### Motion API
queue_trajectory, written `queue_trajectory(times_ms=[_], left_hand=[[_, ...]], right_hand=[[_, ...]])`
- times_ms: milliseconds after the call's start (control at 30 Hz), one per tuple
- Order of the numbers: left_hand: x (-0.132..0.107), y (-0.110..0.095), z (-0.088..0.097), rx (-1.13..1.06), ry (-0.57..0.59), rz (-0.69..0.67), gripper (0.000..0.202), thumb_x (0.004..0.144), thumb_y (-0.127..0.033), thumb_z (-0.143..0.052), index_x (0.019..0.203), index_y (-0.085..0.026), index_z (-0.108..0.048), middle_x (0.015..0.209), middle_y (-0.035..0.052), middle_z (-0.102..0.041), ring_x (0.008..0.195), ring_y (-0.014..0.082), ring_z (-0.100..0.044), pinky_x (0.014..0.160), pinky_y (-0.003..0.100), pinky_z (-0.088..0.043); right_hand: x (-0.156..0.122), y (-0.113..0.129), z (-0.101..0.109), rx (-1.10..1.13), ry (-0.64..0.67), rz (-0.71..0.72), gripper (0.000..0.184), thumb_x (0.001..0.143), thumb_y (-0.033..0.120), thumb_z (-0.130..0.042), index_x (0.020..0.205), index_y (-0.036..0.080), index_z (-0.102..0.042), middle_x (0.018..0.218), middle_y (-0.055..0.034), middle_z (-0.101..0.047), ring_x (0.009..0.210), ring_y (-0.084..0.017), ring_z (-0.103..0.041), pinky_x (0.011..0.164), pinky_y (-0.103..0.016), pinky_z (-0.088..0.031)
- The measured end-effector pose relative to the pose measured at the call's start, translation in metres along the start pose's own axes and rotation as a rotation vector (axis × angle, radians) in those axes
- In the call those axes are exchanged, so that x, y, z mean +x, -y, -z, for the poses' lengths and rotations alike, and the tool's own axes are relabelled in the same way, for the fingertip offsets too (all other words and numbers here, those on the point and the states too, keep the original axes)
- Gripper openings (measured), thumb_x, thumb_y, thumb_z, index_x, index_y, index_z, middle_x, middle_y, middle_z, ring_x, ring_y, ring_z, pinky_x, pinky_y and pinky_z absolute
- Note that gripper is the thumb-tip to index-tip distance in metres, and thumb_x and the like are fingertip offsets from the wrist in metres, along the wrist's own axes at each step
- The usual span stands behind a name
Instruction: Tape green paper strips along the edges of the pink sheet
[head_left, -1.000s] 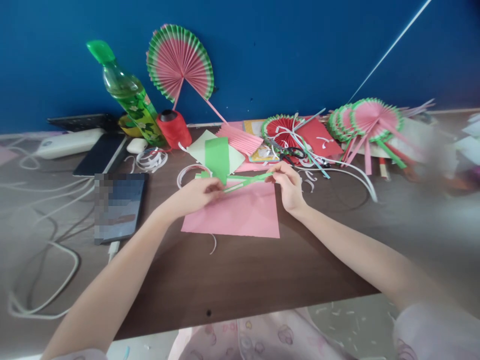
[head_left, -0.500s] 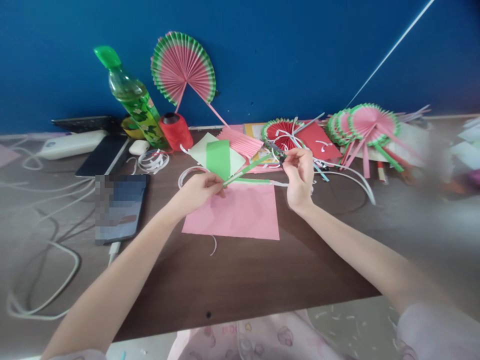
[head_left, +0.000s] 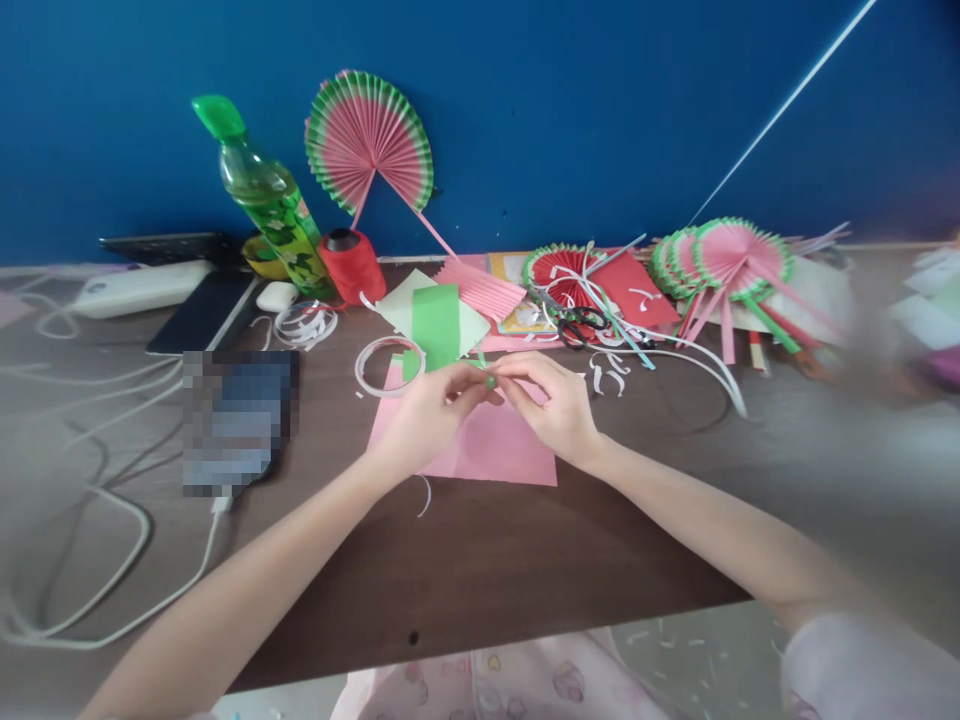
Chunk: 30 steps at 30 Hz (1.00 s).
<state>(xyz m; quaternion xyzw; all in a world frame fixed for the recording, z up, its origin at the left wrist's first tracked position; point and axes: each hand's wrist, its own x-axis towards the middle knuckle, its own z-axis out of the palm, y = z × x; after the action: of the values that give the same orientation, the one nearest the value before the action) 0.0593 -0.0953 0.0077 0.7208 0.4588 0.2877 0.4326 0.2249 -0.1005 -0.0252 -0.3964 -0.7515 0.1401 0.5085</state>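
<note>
Over a pink paper sheet point(head_left: 499, 455), my left hand point(head_left: 431, 410) and my right hand point(head_left: 553, 408) meet fingertip to fingertip. Both are closed in a pinch on a small green paper strip point(head_left: 491, 382), mostly hidden by the fingers. Left of them lies a roll of white tape point(head_left: 361, 372), close to my left hand. A green paper piece point(head_left: 436, 320) rests on a pale green sheet point(head_left: 401, 303) just beyond. Black-handled scissors point(head_left: 576, 328) lie beyond my right hand, beside a red folded paper fan point(head_left: 566, 285).
A pink fan with green edge point(head_left: 367, 135) leans on the blue wall. At left stand a green bottle point(head_left: 274, 210) and a red thread spool point(head_left: 352, 268); a phone point(head_left: 244, 420) lies among white cables. Several finished fans point(head_left: 739, 255) are stacked at right, near paper scraps point(head_left: 609, 375).
My right hand has let go of the scissors, which now lie by the red fan. It has moved left to meet my left hand, which shifted slightly right, at the green strip.
</note>
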Motion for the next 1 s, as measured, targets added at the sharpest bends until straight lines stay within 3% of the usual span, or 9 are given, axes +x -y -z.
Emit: queue_trajectory(times_ms=[333, 733, 1000], left_hand=[[-0.0057, 0.0026, -0.0022, 0.257, -0.127, -0.124, 0.02, 0.084, -0.02, -0.049, 0.091, -0.022, -0.067, 0.094, 0.0006, -0.071, 0.089, 0.0173, -0.064, 0.077, 0.029, -0.048], [-0.0086, -0.0011, -0.0041, 0.489, -0.183, -0.323, 0.021, 0.086, -0.017, -0.047, 0.088, -0.02, -0.068, 0.084, 0.0035, -0.071, 0.079, 0.0169, -0.063, 0.073, 0.029, -0.048], [-0.0073, 0.0023, -0.0052, 0.514, -0.183, -0.333, 0.021, 0.086, -0.018, -0.047, 0.09, -0.019, -0.068, 0.082, 0.0049, -0.07, 0.075, 0.0173, -0.062, 0.07, 0.029, -0.047]], right_hand=[[0.0013, 0.0027, 0.0033, -0.041, 0.006, 0.055, 0.012, 0.084, 0.017, -0.055, 0.084, 0.022, -0.066, 0.092, -0.0037, -0.072, 0.087, -0.017, -0.068, 0.079, -0.034, -0.056], [0.0008, -0.0001, 0.0046, -0.141, 0.022, 0.212, 0.014, 0.085, 0.014, -0.053, 0.084, 0.022, -0.065, 0.093, -0.0052, -0.072, 0.087, -0.017, -0.067, 0.078, -0.033, -0.057], [0.0008, -0.0003, 0.0032, -0.152, 0.002, 0.266, 0.014, 0.083, 0.012, -0.053, 0.081, 0.021, -0.063, 0.088, -0.0062, -0.071, 0.082, -0.017, -0.067, 0.073, -0.033, -0.058]])
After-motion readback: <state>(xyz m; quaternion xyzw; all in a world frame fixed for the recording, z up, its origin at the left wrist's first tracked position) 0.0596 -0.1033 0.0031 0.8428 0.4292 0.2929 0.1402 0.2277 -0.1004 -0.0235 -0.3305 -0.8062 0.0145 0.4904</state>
